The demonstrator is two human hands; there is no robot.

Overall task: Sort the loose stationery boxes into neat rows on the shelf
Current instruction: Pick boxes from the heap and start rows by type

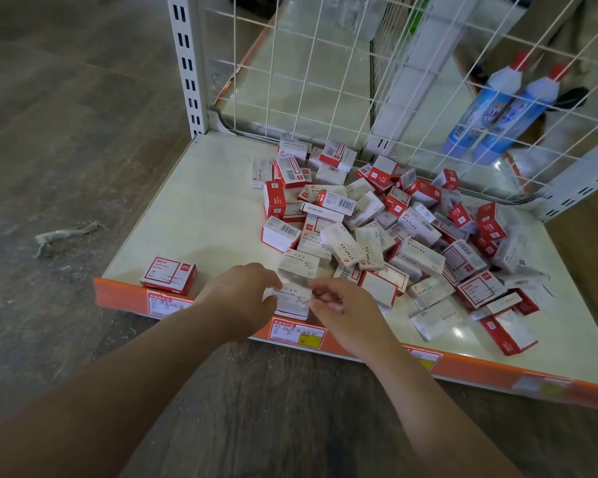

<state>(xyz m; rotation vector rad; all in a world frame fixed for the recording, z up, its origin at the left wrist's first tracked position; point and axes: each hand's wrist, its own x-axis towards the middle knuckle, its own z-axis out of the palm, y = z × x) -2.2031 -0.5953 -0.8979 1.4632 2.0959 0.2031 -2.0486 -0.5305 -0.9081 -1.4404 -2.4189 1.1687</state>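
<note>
1. Spanning most of the view, one cream shelf (201,201) with an orange front edge (463,367) lies below you; a white wire grid (325,63) backs it.
2. Your two bare forearms reach in from below.
3. One loose heap of stationery boxes (394,229), too many and too overlapped to count, covers the shelf's middle and right.
4. Two blue bottles (494,108) lean behind the grid, well apart from the heap.
5. Your left hand (242,294) and right hand (346,312) pinch one white paper-clip box (292,301) from either side at the front edge; fingers curl round its ends.
6. One red box (168,274) sits alone near the front left corner.
7. Three price labels (297,332) are stuck along the orange edge; a fourth is blurred.
</note>
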